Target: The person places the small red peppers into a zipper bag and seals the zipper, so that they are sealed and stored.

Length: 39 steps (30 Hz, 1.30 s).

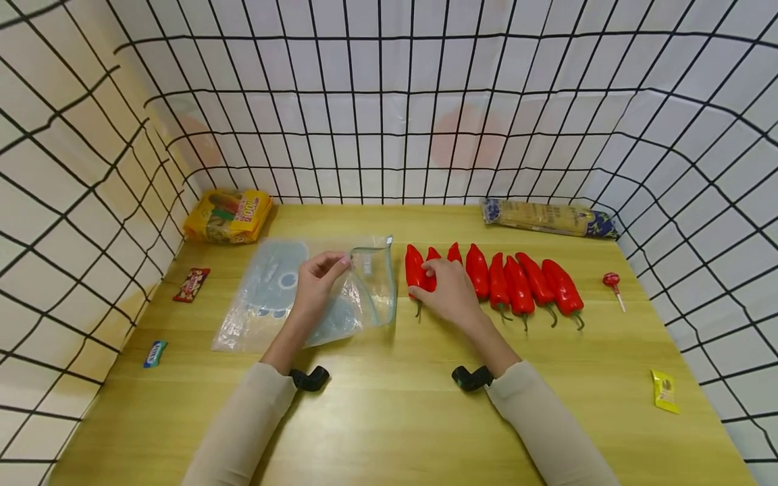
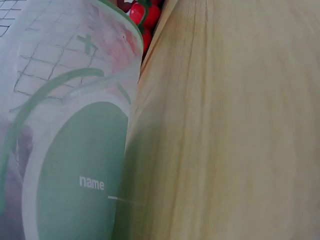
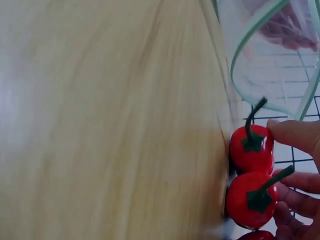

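In the head view my left hand (image 1: 319,278) pinches the upper edge of a clear zip bag (image 1: 243,334) printed with a pale blue-green pattern. The bag's mouth gapes towards the right; in the left wrist view its printed side (image 2: 82,165) reads "name". My right hand (image 1: 451,290) is over the left end of a row of several glossy red peppers (image 1: 519,287). Its thumb and fingers curl about the leftmost pepper (image 3: 252,150), which lies on the table. The neighbouring pepper (image 3: 250,200) touches the fingers and is partly covered in the head view.
At the back stand a yellow packet (image 1: 227,216) on the left and a long noodle-like packet (image 1: 547,217) on the right. Small sweets (image 1: 191,284) lie at the left side, a lollipop (image 1: 612,280) and yellow sachet (image 1: 665,390) at the right. Black wire mesh (image 1: 381,101) encloses three sides.
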{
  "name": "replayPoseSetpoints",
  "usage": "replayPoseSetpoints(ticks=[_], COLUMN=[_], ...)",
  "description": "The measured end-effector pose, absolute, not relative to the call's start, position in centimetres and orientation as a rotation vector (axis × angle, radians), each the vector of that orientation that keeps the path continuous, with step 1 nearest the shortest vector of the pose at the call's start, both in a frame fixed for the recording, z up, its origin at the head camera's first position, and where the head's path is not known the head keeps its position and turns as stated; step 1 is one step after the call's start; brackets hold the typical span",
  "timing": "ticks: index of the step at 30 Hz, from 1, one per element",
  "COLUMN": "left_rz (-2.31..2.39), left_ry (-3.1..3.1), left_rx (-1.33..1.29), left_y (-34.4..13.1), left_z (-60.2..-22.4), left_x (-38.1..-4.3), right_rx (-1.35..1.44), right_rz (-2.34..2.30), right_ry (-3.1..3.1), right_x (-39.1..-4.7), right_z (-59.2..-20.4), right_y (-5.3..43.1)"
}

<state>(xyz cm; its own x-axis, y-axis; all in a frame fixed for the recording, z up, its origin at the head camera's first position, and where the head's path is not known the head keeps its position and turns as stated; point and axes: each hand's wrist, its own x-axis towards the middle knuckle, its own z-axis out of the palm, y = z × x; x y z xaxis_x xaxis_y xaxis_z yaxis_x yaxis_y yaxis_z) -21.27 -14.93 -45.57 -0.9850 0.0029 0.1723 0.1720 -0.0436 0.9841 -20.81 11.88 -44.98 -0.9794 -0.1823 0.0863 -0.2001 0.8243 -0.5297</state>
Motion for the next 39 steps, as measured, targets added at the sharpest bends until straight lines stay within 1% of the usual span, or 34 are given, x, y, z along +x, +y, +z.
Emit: replayPoseSetpoints(ticks=[6, 9, 11, 16, 22, 30, 34, 39], left_rz=[-2.149, -2.144, -2.15, -2.114, -2.062, -2.021, -1.885, -1.828], left_ry=[-2.082, -2.075, -2.092, -2.15, -2.212, -2.237, -2.325, -2.362], left_rx=[-0.159, -0.183, -0.197, -0.229, -0.234, -0.24, -0.204, -0.22], left_y=[-14.9, -15.0, -15.0, -14.6, -14.3, -14.0, -13.6, -13.2], left_z=[-46.7, -46.7, -46.0, -44.6, -44.4, -46.0, -46.1, -45.5], left_x=[-21.4, -21.4, -21.0, -20.3, -20.3, -21.6, -21.4, -20.9], right_rx=[0.409, 0.417, 0.392, 0.299, 0.236, 0.183, 0.251, 0.392], right_rz=[0.657, 0.585, 0.587, 0.711, 0.918, 1.197, 1.292, 1.341], right_ry=[-3.004, -3.012, -3.014, -2.997, -2.877, -2.761, -2.793, -2.811], right_x=[-20.6, -20.6, -20.6, -20.5, -20.0, -19.0, -18.1, -18.3], right_z=[-45.5, -45.4, -45.3, -44.8, -43.1, -41.6, -42.0, -43.2], right_y=[11.5, 11.1, 10.8, 10.5, 11.4, 15.1, 15.5, 13.6])
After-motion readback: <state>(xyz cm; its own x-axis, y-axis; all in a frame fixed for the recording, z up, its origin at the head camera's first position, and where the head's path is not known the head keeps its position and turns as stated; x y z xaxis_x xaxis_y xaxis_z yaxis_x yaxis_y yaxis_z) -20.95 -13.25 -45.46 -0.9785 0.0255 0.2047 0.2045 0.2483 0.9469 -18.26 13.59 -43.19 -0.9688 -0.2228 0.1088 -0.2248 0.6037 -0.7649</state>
